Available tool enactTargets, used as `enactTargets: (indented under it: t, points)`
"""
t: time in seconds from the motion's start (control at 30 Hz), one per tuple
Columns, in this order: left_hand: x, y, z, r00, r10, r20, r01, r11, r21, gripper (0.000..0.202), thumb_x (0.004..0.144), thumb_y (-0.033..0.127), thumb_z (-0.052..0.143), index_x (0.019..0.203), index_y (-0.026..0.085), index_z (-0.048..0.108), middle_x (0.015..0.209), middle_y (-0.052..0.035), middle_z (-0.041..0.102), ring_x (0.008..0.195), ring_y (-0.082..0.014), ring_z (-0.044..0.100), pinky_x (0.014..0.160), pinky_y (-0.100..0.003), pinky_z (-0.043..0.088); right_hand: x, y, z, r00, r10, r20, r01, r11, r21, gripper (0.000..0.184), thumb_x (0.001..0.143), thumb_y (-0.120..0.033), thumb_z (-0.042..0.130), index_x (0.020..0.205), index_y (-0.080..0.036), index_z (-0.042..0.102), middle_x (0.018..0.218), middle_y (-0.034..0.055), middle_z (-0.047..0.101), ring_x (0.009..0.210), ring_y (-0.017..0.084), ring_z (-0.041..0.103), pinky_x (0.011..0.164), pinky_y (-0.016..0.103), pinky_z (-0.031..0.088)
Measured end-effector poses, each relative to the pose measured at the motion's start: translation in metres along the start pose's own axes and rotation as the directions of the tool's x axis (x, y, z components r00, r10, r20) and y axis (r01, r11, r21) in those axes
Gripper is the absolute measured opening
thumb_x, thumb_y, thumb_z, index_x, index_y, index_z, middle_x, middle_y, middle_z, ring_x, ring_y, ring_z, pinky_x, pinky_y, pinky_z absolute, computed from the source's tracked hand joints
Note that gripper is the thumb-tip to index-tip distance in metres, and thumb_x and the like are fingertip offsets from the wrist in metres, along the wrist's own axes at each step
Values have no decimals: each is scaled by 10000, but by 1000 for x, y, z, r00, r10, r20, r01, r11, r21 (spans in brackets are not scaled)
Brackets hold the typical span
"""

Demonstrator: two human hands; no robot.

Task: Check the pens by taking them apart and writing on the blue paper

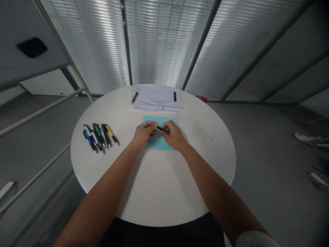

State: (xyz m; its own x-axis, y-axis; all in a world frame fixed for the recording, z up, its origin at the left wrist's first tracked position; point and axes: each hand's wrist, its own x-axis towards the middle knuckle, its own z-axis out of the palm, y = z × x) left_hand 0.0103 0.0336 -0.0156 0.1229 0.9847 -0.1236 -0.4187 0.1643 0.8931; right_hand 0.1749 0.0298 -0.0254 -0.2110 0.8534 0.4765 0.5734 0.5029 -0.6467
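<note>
A green pen with a black grip (163, 130) is held between both hands above a light blue sheet (161, 145). My left hand (145, 133) is closed, its thumb and fingers pinching the black end of the pen. With bent fingers my right hand (174, 134) grips the green end. The pen's very tip is hidden in the left fingertips. To the left on the white table lies a group of several pens (99, 137), in blue, white, green, black and yellow.
The round white table (164, 192) stands close to a blind-covered glass wall (164, 44). At its back lies a stack of printed papers (156, 98) with a black pen (135, 97) on top. White metal bars (43, 109) run along the left. Tiny dark specks dot the table's right side.
</note>
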Motion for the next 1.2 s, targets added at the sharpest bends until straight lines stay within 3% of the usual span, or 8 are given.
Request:
enactTargets:
  t: [0.2,0.5,0.67,0.83,1.07,1.2]
  points:
    - [2,0,0,999,12,-44,-13,1000,-23,353,594,297,820,862,150,643,702,19,582,557,-81,545,516,-236,469,0,0,0,1000,25,3,-26,1000,9,129,843,-320,593,934,-233,571,945,35,606,811,168,569,716,322,471]
    - [3,-1,-1,998,18,-63,-20,999,-33,301,606,308,812,781,133,641,693,0,579,596,-86,548,517,-229,466,0,-3,-2,999,-35,25,35,999,-1,157,917,-346,516,983,-235,604,961,48,617,885,178,587,790,333,473]
    - [2,0,2,993,46,-109,-47,999,-8,288,618,309,799,793,136,651,683,-3,580,585,-93,550,498,-231,465,0,1,1,1000,-27,-5,27,999,-28,171,866,-293,566,1026,-231,578,996,59,594,916,192,584,800,349,483]
    - [3,-1,0,988,63,-140,-61,998,18,272,635,302,792,812,135,671,683,-6,582,577,-90,548,489,-226,465,0,6,1,999,-10,-30,8,998,-58,109,848,-265,590,951,-230,581,952,48,593,873,183,588,776,335,486]
    - [4,0,-3,992,65,-105,-67,998,-9,326,651,330,793,894,138,692,826,-47,631,619,-92,570,494,-223,479,0,0,-3,998,-13,66,14,1000,-20,205,944,-343,459,982,-239,632,944,44,650,889,181,602,815,335,464]
    - [1,4,-2,997,42,-59,-44,998,-38,338,647,339,796,900,142,692,904,-64,652,633,-91,581,479,-210,465,-1,2,0,1000,18,21,-17,1000,-22,211,872,-371,576,1023,-223,579,981,52,611,880,183,581,745,311,465]
